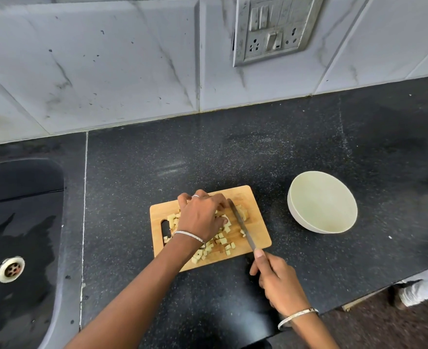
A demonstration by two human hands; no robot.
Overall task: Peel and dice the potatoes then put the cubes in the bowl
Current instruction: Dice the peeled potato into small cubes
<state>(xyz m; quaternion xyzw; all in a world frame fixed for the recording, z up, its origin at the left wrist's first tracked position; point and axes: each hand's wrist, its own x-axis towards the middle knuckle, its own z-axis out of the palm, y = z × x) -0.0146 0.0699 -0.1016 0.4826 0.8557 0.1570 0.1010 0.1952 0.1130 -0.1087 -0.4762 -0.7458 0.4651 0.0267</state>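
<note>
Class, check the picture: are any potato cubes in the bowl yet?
No, the bowl holds nothing, and the potato cubes all lie on the cutting board.

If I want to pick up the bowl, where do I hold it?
Probably the rim of the bowl, thumb inside, fingers under the outer wall, coming from its near side. It stands upright and empty on the counter, so the rim is free all round.
</note>
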